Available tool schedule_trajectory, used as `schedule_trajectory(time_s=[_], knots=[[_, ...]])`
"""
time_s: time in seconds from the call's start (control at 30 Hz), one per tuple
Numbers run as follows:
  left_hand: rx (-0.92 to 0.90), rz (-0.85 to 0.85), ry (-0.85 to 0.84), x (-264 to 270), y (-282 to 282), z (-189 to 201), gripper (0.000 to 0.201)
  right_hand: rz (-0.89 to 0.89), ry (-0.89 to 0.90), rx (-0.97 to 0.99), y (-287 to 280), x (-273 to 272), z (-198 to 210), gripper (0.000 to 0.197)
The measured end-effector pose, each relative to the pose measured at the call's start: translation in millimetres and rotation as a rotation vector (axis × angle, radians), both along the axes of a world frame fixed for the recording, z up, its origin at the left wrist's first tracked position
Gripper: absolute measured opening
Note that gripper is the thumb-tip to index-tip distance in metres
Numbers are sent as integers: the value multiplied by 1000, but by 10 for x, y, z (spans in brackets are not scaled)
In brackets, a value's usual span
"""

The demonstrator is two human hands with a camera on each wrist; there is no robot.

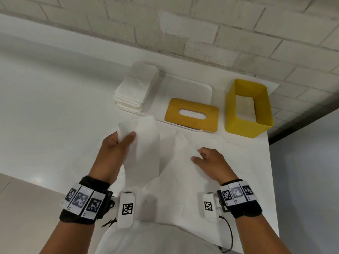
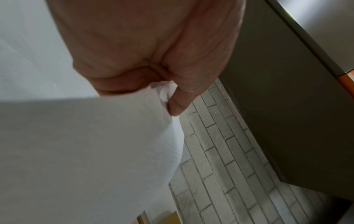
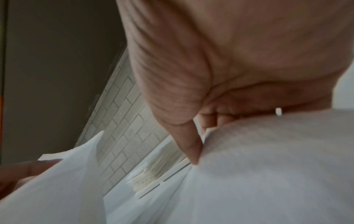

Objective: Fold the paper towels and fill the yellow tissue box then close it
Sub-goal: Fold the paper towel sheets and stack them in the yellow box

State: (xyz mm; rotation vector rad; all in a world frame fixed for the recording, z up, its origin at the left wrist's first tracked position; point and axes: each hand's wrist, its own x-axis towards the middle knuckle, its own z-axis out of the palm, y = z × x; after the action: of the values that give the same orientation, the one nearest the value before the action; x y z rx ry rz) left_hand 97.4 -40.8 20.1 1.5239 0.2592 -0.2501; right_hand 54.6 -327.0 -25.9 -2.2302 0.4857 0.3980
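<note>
Across the lower middle of the head view, a large white paper towel [image 1: 146,149] is being held up off the white surface [image 1: 55,107] by both hands. Its upper left corner is being pinched by the left hand [image 1: 113,149], thumb on the near face and fingers [image 1: 110,138] curled behind. Its right edge is being gripped by the right hand [image 1: 212,162], with thumb and fingers closed on the sheet.

Toward the upper middle, a stack of folded towels [image 1: 134,90] is sitting on a white tray [image 1: 192,88], beside a wooden lid [image 1: 191,114] with an oval slot. The open yellow tissue box [image 1: 247,109] is standing at the right, close to the surface's right edge, with something white showing inside it. Wide bare room is being left on the left half of the surface, while the brick wall [image 1: 201,33] is closing off the far side.

The lower part of the sheet is being cut off behind the wrist cameras. Both wrist views are blurred. The left thumb pressing into the sheet [image 2: 86,151] is being shown only by the left wrist view; the box is not being shown by the right wrist view, though the towel stack [image 3: 153,171] is faintly made out there past the thumb.
</note>
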Motion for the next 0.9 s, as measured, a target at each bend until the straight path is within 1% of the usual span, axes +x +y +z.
schedule_trajectory(time_s=[0.07,0.1,0.17,0.3,0.37,0.4,0.47,0.53,0.57,0.67,0.73,0.83,0.9], knots=[[11,-14,0,5,-42,9,18,-41,-103,62,8,34,12,16],[16,-20,-5,8,-56,14,18,-101,-167,153,3,35,69,17],[17,-26,-6,15,-81,16,18,-213,-272,435,-10,21,246,10],[1,-45,8,23,-181,32,18,-289,-391,926,-1,-49,733,20],[-9,-65,5,11,-253,52,18,-328,-447,1058,24,-72,900,23],[-11,-81,-3,4,-291,65,18,-342,-462,1077,37,-78,936,25],[-20,-116,-12,-7,-377,99,17,-334,-469,1030,72,-89,960,25],[-33,-151,-17,-16,-459,152,17,-329,-474,928,114,-96,946,20],[-35,-163,-26,-18,-491,176,17,-338,-503,847,125,-107,937,16],[-34,-160,-63,-14,-557,215,19,-404,-667,564,143,-117,950,14],[-44,-156,-58,-31,-602,222,20,-436,-717,515,164,-115,1010,12],[-76,-171,-35,-64,-676,250,22,-409,-721,492,215,-118,1077,14],[-74,-173,-50,-68,-702,255,21,-385,-767,358,242,-130,1092,16]])
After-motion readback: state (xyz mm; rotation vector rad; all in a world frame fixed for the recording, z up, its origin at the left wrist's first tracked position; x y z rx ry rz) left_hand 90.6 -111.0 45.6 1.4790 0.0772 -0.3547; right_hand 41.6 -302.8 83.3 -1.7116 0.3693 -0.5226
